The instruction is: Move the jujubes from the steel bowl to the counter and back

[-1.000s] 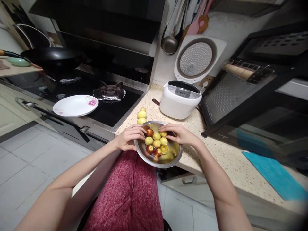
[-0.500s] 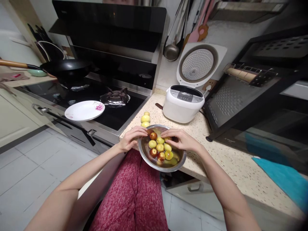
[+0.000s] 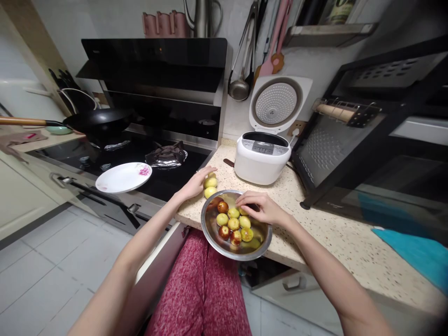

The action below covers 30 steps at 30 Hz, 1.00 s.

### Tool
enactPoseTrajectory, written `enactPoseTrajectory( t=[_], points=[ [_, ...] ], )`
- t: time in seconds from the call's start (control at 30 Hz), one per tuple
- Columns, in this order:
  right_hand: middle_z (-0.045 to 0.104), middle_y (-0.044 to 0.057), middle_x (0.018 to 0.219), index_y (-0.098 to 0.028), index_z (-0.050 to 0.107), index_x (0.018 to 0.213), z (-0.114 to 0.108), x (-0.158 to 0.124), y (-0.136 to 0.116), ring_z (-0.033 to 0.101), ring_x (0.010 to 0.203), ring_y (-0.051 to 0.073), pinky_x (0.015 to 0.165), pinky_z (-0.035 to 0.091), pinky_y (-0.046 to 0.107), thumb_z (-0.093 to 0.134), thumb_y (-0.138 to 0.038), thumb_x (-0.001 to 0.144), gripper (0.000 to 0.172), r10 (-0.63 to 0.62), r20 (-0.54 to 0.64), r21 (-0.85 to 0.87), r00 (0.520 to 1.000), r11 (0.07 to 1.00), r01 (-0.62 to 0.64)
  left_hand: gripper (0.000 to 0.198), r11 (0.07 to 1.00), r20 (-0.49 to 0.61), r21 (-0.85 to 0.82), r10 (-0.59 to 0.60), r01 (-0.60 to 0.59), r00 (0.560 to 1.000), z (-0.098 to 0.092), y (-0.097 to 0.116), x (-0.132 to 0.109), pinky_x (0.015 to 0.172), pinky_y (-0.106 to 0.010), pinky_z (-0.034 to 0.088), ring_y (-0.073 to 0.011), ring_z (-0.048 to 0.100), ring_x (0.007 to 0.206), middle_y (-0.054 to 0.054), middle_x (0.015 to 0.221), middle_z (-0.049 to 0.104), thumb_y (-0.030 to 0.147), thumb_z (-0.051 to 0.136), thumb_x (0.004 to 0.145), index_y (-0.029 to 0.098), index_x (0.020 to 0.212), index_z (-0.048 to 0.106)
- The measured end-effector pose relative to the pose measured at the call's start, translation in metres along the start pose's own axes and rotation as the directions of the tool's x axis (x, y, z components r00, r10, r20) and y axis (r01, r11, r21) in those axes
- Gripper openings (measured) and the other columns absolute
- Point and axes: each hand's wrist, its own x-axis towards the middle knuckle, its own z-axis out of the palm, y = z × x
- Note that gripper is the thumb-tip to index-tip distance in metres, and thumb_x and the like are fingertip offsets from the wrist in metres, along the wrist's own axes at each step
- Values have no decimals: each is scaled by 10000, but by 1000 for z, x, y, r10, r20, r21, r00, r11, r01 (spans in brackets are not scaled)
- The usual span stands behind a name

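A steel bowl (image 3: 213,238) sits at the counter's front edge with several green and red jujubes (image 3: 234,223) in shallow water. My right hand (image 3: 261,206) reaches into the bowl's far side, fingers curled on a fruit there. My left hand (image 3: 196,183) is out of the bowl on the counter, its fingers touching the loose yellow-green jujubes (image 3: 210,186) lying just behind the bowl.
A white rice cooker (image 3: 262,157) stands open behind the bowl. Left is a black gas hob (image 3: 164,158) with a floral plate (image 3: 123,177) on its edge and a wok (image 3: 98,122). A black rack (image 3: 350,140) and a blue cloth (image 3: 416,254) lie to the right.
My left hand left the bowl's rim and moved back to the loose fruits on the counter. My right hand stays in the bowl. The camera tilted up slightly.
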Motion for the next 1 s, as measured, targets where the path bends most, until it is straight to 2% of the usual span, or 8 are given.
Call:
enactPoseTrajectory(
  t=[0.13,0.23,0.33,0.4,0.5,0.6,0.9,1.0],
  points=[
    [800,80,1002,-209,784,1009,1,0,-1,754,927,220,851,613,381,599,-199,990,186,11,1,1,1000,1000,-11,696,997,188,72,17,-31,982,7,-16,5,1265,-630,342,-314,378,1564,-131,1594,510,-24,494,757,194,1410,594],
    [798,79,1007,-209,784,1005,1,0,-1,750,938,217,861,610,383,594,-202,997,190,19,3,19,1000,1000,-19,714,987,243,163,-23,-18,970,7,-19,7,1262,-601,350,-322,379,1556,-133,1584,510,-31,493,758,195,1433,558],
    [794,85,1004,-203,780,1002,2,-1,0,743,939,222,859,608,397,588,-201,1000,192,24,3,27,1000,999,-24,647,961,211,275,-80,20,974,4,-16,9,1193,-523,442,-310,517,1415,-140,1504,540,-21,478,787,193,1390,571],
    [792,86,998,-203,778,995,2,-1,1,738,932,224,853,606,404,589,-199,999,189,24,3,26,1000,999,-24,548,933,142,346,-157,100,977,1,-13,7,1096,-491,506,-302,595,1259,-139,1412,559,14,478,829,198,1331,593],
    [791,88,986,-199,773,975,3,-1,2,733,917,225,845,604,406,587,-187,994,187,21,8,17,1000,1000,-21,422,899,36,378,-252,220,967,-2,-9,1,984,-447,546,-291,620,1116,-128,1321,561,81,513,881,211,1274,592],
    [791,86,975,-198,770,966,3,-2,2,730,910,226,841,602,408,585,-188,993,187,11,11,4,1000,1000,-11,317,892,-18,361,-285,272,958,-4,-6,-4,922,-425,552,-283,635,1046,-129,1290,565,124,528,926,210,1225,583],
    [787,83,952,-195,764,971,3,-1,2,727,881,209,818,591,381,574,-209,998,193,12,16,-25,1000,1000,-12,282,909,11,350,-245,226,969,0,1,-9,926,-434,539,-278,633,1014,-111,1171,619,94,544,914,205,1173,567],
    [783,88,947,-186,764,961,3,-1,2,725,872,210,822,584,379,574,-197,989,193,15,21,-24,1000,1000,-15,240,917,-21,317,-250,244,968,1,2,-11,911,-433,543,-266,630,965,-96,1138,610,132,593,908,210,1135,584]
  ],
)
